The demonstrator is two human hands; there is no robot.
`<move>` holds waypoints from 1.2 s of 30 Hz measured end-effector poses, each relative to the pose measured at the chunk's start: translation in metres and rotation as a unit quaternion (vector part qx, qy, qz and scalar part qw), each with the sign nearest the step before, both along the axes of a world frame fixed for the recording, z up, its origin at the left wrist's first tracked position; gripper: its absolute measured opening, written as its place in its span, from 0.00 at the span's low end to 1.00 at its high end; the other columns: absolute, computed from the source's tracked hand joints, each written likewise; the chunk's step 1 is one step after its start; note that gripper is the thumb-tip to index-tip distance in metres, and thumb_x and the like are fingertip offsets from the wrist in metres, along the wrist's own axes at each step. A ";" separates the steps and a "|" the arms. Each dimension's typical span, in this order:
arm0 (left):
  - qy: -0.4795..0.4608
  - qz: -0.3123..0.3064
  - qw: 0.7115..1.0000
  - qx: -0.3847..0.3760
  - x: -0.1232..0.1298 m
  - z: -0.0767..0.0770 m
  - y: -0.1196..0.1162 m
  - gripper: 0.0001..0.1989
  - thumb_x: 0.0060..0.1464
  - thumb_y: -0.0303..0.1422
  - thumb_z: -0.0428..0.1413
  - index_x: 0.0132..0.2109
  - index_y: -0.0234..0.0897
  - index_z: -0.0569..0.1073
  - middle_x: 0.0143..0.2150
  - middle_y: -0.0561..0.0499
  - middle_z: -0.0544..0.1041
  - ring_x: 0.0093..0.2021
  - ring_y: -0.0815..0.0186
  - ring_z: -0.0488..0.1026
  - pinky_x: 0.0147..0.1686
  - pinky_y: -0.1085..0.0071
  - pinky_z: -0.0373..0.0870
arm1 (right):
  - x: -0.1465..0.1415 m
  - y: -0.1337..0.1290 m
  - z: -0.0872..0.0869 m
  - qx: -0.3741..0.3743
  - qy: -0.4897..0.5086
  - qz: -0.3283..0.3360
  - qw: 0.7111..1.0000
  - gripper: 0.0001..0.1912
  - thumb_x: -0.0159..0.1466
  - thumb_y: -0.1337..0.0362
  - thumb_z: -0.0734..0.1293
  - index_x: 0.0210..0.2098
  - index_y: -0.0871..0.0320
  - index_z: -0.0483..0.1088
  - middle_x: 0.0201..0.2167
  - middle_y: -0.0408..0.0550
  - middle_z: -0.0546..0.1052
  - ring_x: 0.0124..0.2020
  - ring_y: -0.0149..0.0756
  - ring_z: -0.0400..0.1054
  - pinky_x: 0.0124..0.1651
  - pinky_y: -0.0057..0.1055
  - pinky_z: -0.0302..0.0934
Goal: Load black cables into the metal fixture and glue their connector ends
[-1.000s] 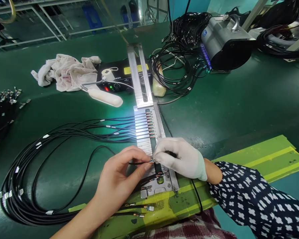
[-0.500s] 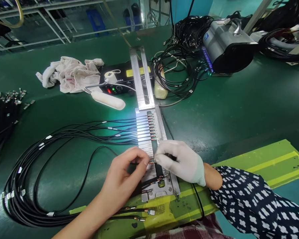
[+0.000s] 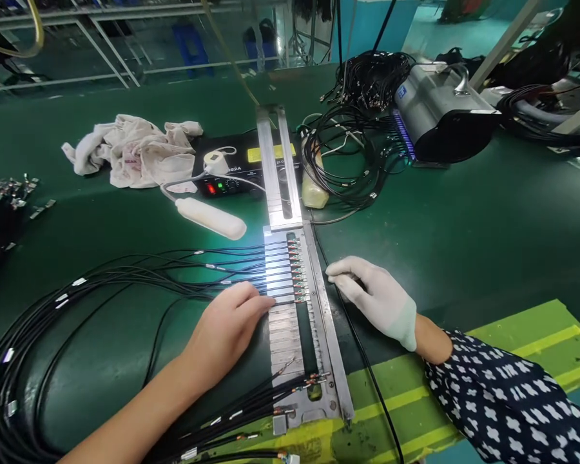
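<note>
A long metal fixture (image 3: 286,322) lies on the green table, with several black cables (image 3: 236,266) laid side by side across its upper part, their small connectors in a row. My bare left hand (image 3: 234,322) pinches a black cable at the fixture's left edge, just below that row. To the right of the fixture, my white-gloved right hand (image 3: 374,293) has thumb and fingertips together; whether anything is between them cannot be made out. More cable ends (image 3: 290,386) rest across the fixture's lower end.
Behind the fixture sit a black control box (image 3: 236,183), a white lamp (image 3: 211,219) and a crumpled cloth (image 3: 145,151). A grey machine (image 3: 444,113) and coiled cables (image 3: 343,161) are at the back right. Green matting (image 3: 512,341) runs along the front edge.
My left hand has moved up the fixture to the bottom of the cable row, which has grown by a cable. My right hand has moved away rightward off the fixture. The view has shifted slightly.
</note>
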State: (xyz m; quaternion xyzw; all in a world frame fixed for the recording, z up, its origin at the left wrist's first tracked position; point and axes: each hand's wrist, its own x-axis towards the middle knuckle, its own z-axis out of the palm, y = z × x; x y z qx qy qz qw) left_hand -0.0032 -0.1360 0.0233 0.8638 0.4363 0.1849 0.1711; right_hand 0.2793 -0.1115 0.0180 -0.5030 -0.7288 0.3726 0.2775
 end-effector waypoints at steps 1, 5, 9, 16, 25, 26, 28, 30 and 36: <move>0.017 -0.008 1.000 0.024 -0.001 0.000 0.002 0.11 0.63 0.26 0.47 0.46 0.38 0.73 0.35 0.49 0.70 0.35 0.66 0.67 0.35 0.71 0.64 | 0.000 0.000 0.000 0.000 0.001 0.001 1.000 0.09 0.69 0.62 0.59 0.43 0.53 0.70 0.37 0.42 0.75 0.37 0.35 0.69 0.43 0.34 0.61; 0.051 -0.049 0.994 0.089 -0.004 -0.001 0.008 0.12 0.62 0.23 0.46 0.46 0.36 0.73 0.37 0.47 0.72 0.36 0.65 0.67 0.35 0.70 0.64 | -0.002 0.000 -0.001 0.000 0.008 0.001 1.000 0.09 0.69 0.62 0.60 0.44 0.53 0.70 0.38 0.43 0.75 0.40 0.36 0.69 0.45 0.34 0.61; 0.054 -0.078 0.987 0.129 -0.002 -0.001 0.012 0.12 0.62 0.23 0.46 0.47 0.35 0.72 0.37 0.46 0.73 0.35 0.65 0.68 0.34 0.70 0.65 | -0.001 0.002 0.001 -0.002 0.003 0.005 1.000 0.08 0.69 0.62 0.60 0.43 0.52 0.70 0.39 0.42 0.75 0.41 0.36 0.69 0.45 0.34 0.61; 0.008 -0.094 0.994 0.064 -0.010 -0.003 0.006 0.16 0.62 0.23 0.45 0.53 0.39 0.71 0.45 0.46 0.73 0.44 0.63 0.69 0.44 0.67 0.65 | -0.001 0.002 0.003 -0.006 -0.003 0.012 1.000 0.08 0.69 0.62 0.60 0.42 0.52 0.71 0.38 0.42 0.76 0.40 0.37 0.69 0.44 0.34 0.61; 0.054 -0.035 0.998 0.016 -0.013 -0.004 -0.017 0.23 0.62 0.22 0.45 0.62 0.44 0.63 0.41 0.47 0.70 0.39 0.63 0.65 0.38 0.66 0.59 | -0.003 0.005 0.001 0.000 -0.014 0.017 1.000 0.08 0.69 0.62 0.60 0.41 0.52 0.72 0.38 0.42 0.76 0.40 0.37 0.70 0.44 0.35 0.61; 0.049 -0.033 0.998 -0.006 -0.012 0.000 -0.019 0.23 0.63 0.23 0.45 0.62 0.44 0.63 0.42 0.48 0.71 0.40 0.63 0.65 0.39 0.65 0.60 | -0.003 0.003 0.001 0.004 -0.017 0.017 1.000 0.09 0.69 0.62 0.60 0.41 0.52 0.72 0.38 0.42 0.76 0.39 0.37 0.70 0.44 0.35 0.61; 0.024 -0.006 0.998 -0.060 -0.010 0.010 -0.026 0.20 0.64 0.26 0.45 0.61 0.43 0.62 0.43 0.48 0.71 0.42 0.62 0.66 0.41 0.65 0.61 | -0.003 -0.001 0.002 0.010 -0.024 0.018 0.999 0.09 0.69 0.62 0.60 0.42 0.52 0.72 0.39 0.43 0.76 0.40 0.38 0.70 0.44 0.36 0.61; -0.003 0.023 0.990 -0.136 -0.008 0.019 -0.039 0.15 0.64 0.30 0.46 0.56 0.41 0.64 0.42 0.48 0.71 0.41 0.62 0.66 0.41 0.66 0.63 | -0.002 -0.006 0.002 0.012 -0.031 0.024 0.999 0.10 0.69 0.62 0.60 0.42 0.52 0.72 0.39 0.44 0.76 0.41 0.39 0.70 0.45 0.37 0.62; -0.017 0.031 0.972 -0.231 -0.007 0.023 -0.071 0.07 0.63 0.32 0.49 0.37 0.40 0.69 0.37 0.50 0.71 0.39 0.62 0.66 0.37 0.68 0.65 | -0.004 -0.013 0.002 0.016 -0.028 0.032 0.999 0.09 0.69 0.63 0.60 0.42 0.53 0.72 0.39 0.44 0.77 0.40 0.39 0.70 0.45 0.37 0.62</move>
